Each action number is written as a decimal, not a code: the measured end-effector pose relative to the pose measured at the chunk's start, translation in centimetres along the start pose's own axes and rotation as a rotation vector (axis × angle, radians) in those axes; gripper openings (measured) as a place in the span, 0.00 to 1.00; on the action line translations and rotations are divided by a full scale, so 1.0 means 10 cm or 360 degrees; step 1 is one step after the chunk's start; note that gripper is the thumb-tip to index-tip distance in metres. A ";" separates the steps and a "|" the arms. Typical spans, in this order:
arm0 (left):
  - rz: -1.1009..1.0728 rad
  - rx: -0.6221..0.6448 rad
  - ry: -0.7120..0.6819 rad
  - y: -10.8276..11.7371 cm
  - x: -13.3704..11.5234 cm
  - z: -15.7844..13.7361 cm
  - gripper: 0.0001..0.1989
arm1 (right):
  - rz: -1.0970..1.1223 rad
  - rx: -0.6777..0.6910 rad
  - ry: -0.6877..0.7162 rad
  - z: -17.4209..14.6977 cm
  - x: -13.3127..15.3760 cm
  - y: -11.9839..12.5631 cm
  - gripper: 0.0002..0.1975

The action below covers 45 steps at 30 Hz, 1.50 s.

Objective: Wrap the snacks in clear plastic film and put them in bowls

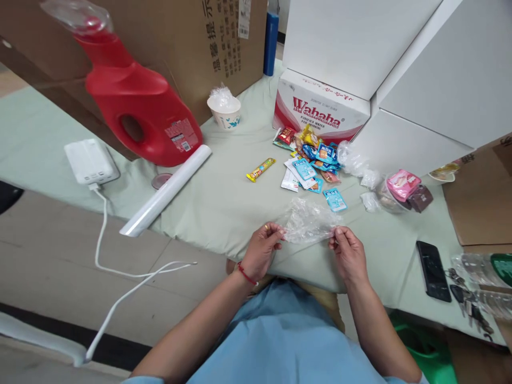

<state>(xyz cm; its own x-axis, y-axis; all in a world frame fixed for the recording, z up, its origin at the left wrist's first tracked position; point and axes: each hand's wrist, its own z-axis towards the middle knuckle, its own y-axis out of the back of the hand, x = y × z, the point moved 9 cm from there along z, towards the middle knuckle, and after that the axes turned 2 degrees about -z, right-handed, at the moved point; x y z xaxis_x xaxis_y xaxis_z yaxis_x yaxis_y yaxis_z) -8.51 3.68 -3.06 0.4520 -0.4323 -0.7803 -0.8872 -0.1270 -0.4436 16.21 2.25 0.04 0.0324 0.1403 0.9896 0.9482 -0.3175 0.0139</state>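
A clear plastic film cover (310, 218), crumpled and thin, stretches between my two hands at the table's front edge. My left hand (264, 248) pinches its left edge. At the opposite edge, my right hand (349, 250) grips the film between thumb and fingers. Just beyond it lies a blue snack packet (335, 199). Behind that is a pile of small wrapped snacks (316, 154) in several colours. One yellow snack stick (261, 169) lies apart, left of the pile.
A red jug (144, 106), a white roll (166, 192), a power bank (91, 161) and a film-topped paper cup (224, 112) are at left. A Wahaha box (322, 104) stands behind. A covered bowl (390, 197), a phone (433, 271) and keys (470, 306) are at right.
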 end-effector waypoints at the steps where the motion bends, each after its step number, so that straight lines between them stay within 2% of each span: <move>1: -0.0035 -0.0014 -0.0010 0.04 -0.03 0.01 0.17 | -0.0004 -0.0022 -0.0016 0.01 -0.01 0.04 0.19; 8: -0.0310 0.0088 0.0014 0.27 -0.24 0.07 0.14 | 0.0015 -0.0055 -0.0033 0.09 0.03 0.17 0.19; 13: -0.0197 0.0101 -0.0123 0.39 -0.39 0.08 0.13 | -0.0031 -0.0042 0.0058 0.12 0.13 0.19 0.18; 19: -0.0171 0.0096 -0.0198 0.46 -0.48 0.08 0.28 | -0.0045 -0.0035 0.0146 0.17 0.23 0.18 0.17; 22: -0.0152 0.0240 -0.0230 0.37 -0.55 0.02 0.33 | -0.0010 0.0001 0.0161 0.17 0.25 0.16 0.15; 24: -0.0048 0.0320 -0.0287 0.30 -0.60 0.00 0.31 | 0.0003 0.0015 0.0169 0.19 0.26 0.16 0.15; 27: 0.0339 0.0161 -0.0457 0.31 -0.65 0.05 0.15 | -0.0011 0.0009 0.0168 0.24 0.26 0.19 0.15; 28: 0.0461 0.0082 -0.0504 0.33 -0.65 0.08 0.12 | -0.0027 0.0002 0.0166 0.27 0.26 0.20 0.16; 30: 0.0575 -0.0039 -0.0576 0.34 -0.64 0.12 0.17 | -0.0090 -0.0058 0.0184 0.31 0.26 0.24 0.18; 34: 0.0565 -0.0234 -0.0693 0.38 -0.61 0.09 0.20 | -0.0396 -0.0367 0.0345 0.22 0.34 0.34 0.21; 35: 0.0584 -0.0279 -0.0720 0.39 -0.61 0.06 0.20 | -0.0463 -0.0353 0.0362 0.18 0.35 0.29 0.20; 37: 0.0678 -0.0297 -0.0787 0.35 -0.61 -0.02 0.19 | -0.0555 -0.0165 0.0371 0.13 0.35 0.07 0.22; 39: 0.0797 -0.0230 -0.0878 0.26 -0.61 -0.11 0.19 | -0.0657 0.0074 0.0408 0.12 0.36 -0.25 0.24; 41: 0.0868 -0.0118 -0.0923 0.16 -0.58 -0.17 0.19 | -0.0809 0.0205 0.0483 0.17 0.38 -0.55 0.29; 43: 0.0855 -0.0025 -0.0865 0.11 -0.53 -0.18 0.20 | -0.0895 0.0264 0.0496 0.31 0.36 -0.79 0.32; 45: 0.0772 -0.0001 -0.0726 0.14 -0.46 -0.15 0.21 | -0.0826 0.0334 0.0391 0.48 0.28 -0.98 0.27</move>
<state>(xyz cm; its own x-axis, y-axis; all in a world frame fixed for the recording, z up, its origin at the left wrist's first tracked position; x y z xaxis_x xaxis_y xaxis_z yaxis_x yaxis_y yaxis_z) -11.93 4.12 0.58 -0.0046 -0.0196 -0.9998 -0.9999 -0.0135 0.0048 8.52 10.21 2.00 -0.5006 -0.0014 0.8657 0.8636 -0.0706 0.4992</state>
